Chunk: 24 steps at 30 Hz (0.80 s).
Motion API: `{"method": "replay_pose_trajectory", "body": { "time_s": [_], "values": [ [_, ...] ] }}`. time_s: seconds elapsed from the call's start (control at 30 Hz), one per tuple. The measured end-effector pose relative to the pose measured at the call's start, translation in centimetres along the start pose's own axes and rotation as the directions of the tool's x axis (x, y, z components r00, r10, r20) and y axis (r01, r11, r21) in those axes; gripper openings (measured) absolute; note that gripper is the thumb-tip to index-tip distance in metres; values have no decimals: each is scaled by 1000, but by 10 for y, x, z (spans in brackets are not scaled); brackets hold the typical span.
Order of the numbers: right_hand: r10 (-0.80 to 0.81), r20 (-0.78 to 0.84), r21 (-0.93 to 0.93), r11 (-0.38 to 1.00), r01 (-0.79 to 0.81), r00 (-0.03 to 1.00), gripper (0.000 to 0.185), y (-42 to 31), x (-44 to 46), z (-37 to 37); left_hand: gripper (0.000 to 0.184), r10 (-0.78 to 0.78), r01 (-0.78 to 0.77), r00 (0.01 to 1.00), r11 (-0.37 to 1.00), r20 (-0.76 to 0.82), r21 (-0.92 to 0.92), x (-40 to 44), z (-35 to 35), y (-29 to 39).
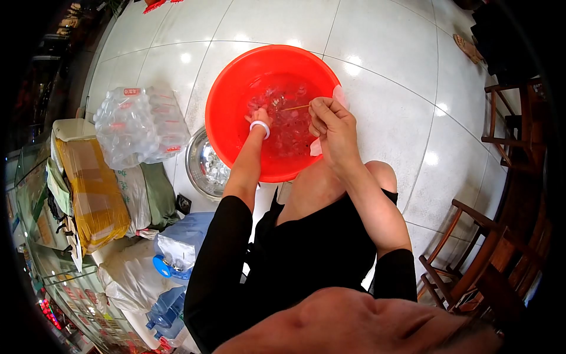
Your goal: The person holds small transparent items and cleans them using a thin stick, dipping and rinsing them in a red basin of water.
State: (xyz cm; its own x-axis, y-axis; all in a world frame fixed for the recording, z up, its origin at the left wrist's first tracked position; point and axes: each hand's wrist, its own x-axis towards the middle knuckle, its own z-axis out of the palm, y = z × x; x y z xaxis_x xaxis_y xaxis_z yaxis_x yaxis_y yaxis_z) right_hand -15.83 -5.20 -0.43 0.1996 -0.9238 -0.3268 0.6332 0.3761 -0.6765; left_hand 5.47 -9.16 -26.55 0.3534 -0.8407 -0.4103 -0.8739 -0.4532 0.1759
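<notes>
My left hand (259, 117), with a white bangle (260, 127) at the wrist, reaches down into the red basin (236, 76). Its thumb and fingers look apart, and I see nothing held in them. Water and many small clear, shiny pieces (289, 131) lie in the basin; their kind is hard to make out. Above the basin's right side, my right hand (331, 121) is closed in a pinch on a thin brown stick (295, 108). The stick points left toward my left hand. Pale pink, thin material (339, 95) shows at the rim beside my right hand.
A metal bowl (197, 168) with clear pieces stands left of the basin. Farther left are a pack of plastic bottles (140, 127), a taped yellow box (97, 192) and a large blue water jug (191, 227). Wooden chairs (454, 259) stand at the right on the tiled floor (389, 112).
</notes>
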Motion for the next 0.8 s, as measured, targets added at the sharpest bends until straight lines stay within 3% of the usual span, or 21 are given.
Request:
{"method": "replay_pose_trajectory", "body": {
  "time_s": [0.53, 0.6, 0.8],
  "values": [
    [28, 17, -19, 999, -27, 999, 11, -2, -2, 0, 51, 50, -49, 999, 998, -20, 47, 9, 11, -5],
    [27, 17, -16, 1000, -27, 999, 11, -2, -2, 0, 51, 22, -23, 996, 1000, -85, -7, 13, 17, -6],
    [27, 20, -17, 999, -27, 999, 12, -1, -2, 0, 51, -4, 3, 999, 1000, -37, -30, 11, 12, -6]
  ]
}}
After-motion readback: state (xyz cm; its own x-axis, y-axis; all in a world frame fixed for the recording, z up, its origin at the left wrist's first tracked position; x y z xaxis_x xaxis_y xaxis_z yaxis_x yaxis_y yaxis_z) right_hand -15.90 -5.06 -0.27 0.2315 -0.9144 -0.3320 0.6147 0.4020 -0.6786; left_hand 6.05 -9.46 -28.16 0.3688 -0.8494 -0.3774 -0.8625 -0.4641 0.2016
